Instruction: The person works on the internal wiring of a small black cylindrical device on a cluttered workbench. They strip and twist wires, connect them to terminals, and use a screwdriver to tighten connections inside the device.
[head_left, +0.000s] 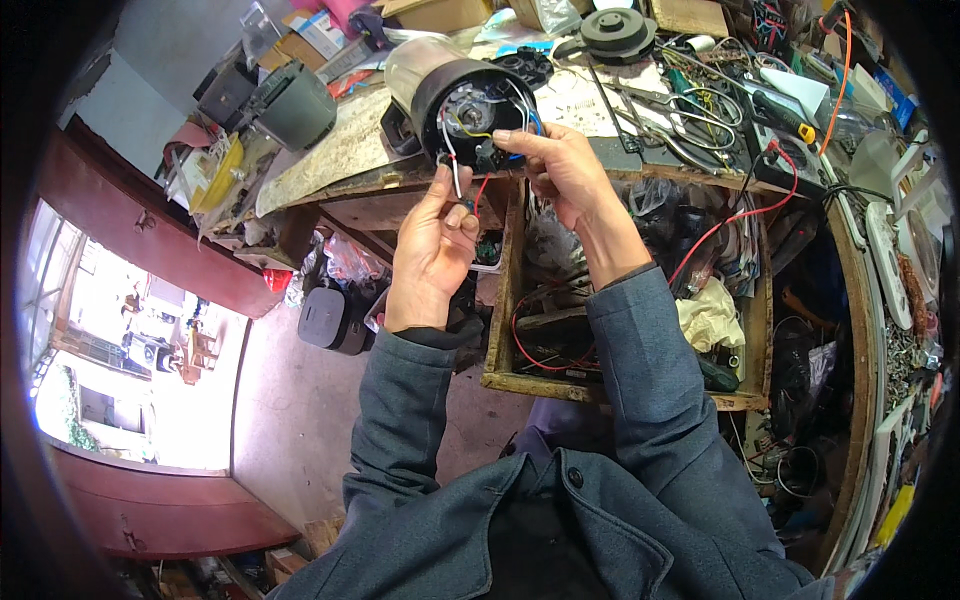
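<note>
We have a jug-shaped appliance [440, 88] lying on its side at the near edge of the cluttered bench [350, 165], just beyond both hands and between them in line, slightly to the left of the right hand; its long axis runs from far left to near right, so the clear body points away from us and the open black base faces back toward our hands, with its handle [400, 132] low on the left; inside the base we see a yellow wire [468, 131] and other loose wiring, and a white wire [457, 178] hangs out toward us. Our right hand [572, 180] is the nearer to the base, its thumb and forefinger almost closed together at the right side of the opening, though we cannot tell whether they grip a wire or only the rim; our left hand [432, 255] sits lower and nearer to us, palm turned up, fingers half curled and thumb raised beside the white wire's end; whether it truly pinches that wire is hidden from us; below and to the right, a red lead [741, 213] crosses the open drawer [530, 388].
</note>
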